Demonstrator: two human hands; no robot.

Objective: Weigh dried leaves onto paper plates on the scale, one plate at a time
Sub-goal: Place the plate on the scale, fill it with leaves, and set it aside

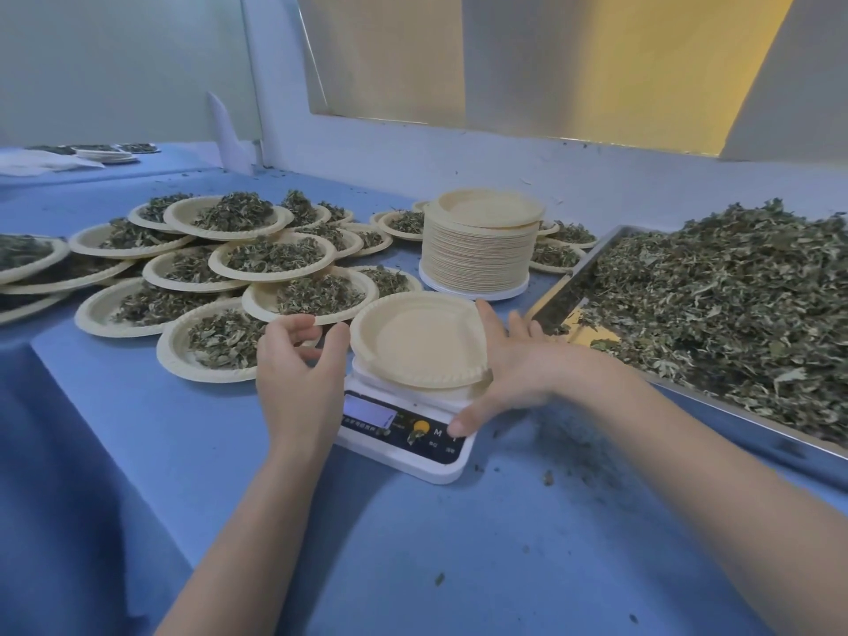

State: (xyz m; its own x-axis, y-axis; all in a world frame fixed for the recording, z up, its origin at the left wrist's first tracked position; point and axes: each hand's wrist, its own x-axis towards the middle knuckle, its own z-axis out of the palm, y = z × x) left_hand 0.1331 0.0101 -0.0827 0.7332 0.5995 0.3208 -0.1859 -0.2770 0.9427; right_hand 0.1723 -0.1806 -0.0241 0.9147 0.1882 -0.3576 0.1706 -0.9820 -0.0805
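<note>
An empty paper plate lies on the white digital scale at the middle of the blue table. My right hand lies along the plate's right rim with fingers straight, and its thumb touches a button on the scale's dark panel. My left hand hovers just left of the scale, fingers loosely curled, holding nothing. A heap of dried leaves fills a metal tray on the right. A tall stack of empty plates stands behind the scale.
Several leaf-filled plates overlap across the left and back of the table. Leaf crumbs are scattered right of the scale. A wall with a window frame runs behind. More plates sit on a far left counter.
</note>
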